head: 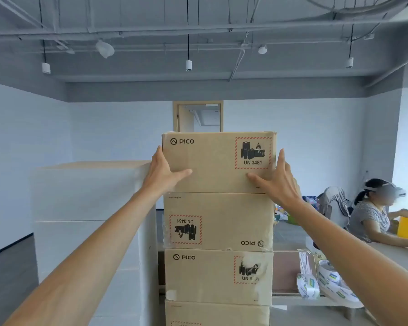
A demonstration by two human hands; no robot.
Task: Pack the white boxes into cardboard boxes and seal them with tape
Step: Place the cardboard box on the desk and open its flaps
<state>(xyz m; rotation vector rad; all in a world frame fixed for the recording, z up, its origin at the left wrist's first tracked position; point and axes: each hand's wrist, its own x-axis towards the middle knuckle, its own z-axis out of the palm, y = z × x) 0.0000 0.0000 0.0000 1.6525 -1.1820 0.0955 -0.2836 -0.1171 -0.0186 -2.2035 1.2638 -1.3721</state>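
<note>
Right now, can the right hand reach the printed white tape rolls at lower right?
Probably yes: the right hand presses the side of the top brown cardboard box, and the printed white tape rolls lie below and right of it with nothing between.

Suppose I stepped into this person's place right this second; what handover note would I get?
Left hand: flat against the left side of the top brown cardboard box, thumb across its front.
Right hand: flat against the box's right side, fingers straight.
Things: that box sits on three more brown cardboard boxes, all closed. Stacked white boxes stand to the left; printed tape rolls lie lower right.
Done: four cartons stacked. The top one's seal is not visible.
Left: probably packing the white boxes, then taping.
</note>
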